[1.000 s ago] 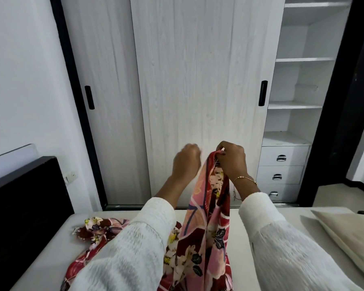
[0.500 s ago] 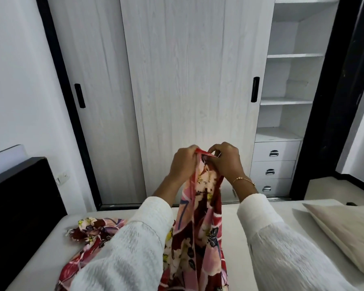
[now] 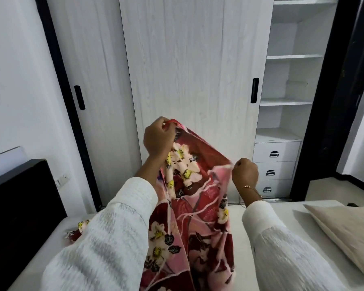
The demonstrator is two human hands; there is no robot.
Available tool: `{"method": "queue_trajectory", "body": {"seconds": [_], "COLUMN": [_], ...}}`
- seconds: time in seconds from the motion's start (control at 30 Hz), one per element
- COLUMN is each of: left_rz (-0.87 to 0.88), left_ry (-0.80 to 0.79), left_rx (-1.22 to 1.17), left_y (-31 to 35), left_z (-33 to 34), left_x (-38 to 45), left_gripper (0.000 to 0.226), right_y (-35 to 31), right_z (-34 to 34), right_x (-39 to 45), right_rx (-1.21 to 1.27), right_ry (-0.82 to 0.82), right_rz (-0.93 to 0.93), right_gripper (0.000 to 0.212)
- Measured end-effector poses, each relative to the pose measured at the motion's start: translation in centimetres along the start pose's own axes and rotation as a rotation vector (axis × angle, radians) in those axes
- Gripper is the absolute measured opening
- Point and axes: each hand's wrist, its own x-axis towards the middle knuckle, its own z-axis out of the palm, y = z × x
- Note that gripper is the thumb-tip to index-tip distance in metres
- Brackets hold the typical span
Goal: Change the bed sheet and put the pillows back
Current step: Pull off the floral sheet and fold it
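Nearest the camera, two white textured sleeves [image 3: 105, 244] frame a red and pink floral-print cotton bed sheet [image 3: 193, 211], which hangs in loose folds from the raised hands down to the bare white mattress [image 3: 282, 211]. A further bunch of the same sheet lies on the mattress at the left, near the black headboard [image 3: 19, 206]. At the right, a beige rectangular pillow [image 3: 349, 234] rests on the mattress, apart from the sheet.

Farther out, the left hand [image 3: 159, 139] grips the top hem with fingers curled over it, held high. The right hand [image 3: 245, 172], lower and to the right, pinches the same edge in a closed fist. The hands are spread apart with the hem drawn between them.

Handling judgement: the fabric appears thin, light and fully limp, with no stiffness of its own; it likely slides easily through a loose pinch. Take hold along the hem or at a corner, not mid-panel, so the edge can be traced and the sheet opened flat.

Farthest, a pale wood-grain sliding wardrobe [image 3: 189, 66] stands behind.
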Motion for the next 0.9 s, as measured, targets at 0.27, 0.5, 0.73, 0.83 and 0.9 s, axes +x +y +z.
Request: {"method": "queue_trajectory", "body": {"seconds": [0.27,0.5,0.73,0.83,0.9], "left_rz": [0.022,0.228,0.338,0.379,0.397], "left_ry": [-0.134,-0.322,-0.298,-0.237,-0.219], "left_rx": [0.187,0.458,0.455,0.398,0.326], "left_y": [-0.8,0.3,0.3,0.5,0.5], "left_z": [-0.1,0.7,0.9,1.0,1.1], "left_x": [0.5,-1.0,-1.6,-1.5,-1.3], "left_gripper": [0.049,0.06,0.061,0.049,0.045], "right_y": [-2.7,-6.3,-4.2,-2.2,-0.6], "right_z": [0.8,2.8,2.9,3.3,3.9], "right_x": [-2.3,-4.6,-4.5,-4.2,-4.4], "right_rx": [0.472,0.364,0.03,-0.108,-0.124], "right_ry": [-0.415,-0.28,-0.168,-0.222,-0.29], "right_rz": [-0.213,-0.406,-0.28,-0.195,-0.18], "right_gripper": [0.03,0.032,0.025,0.023,0.022]}}
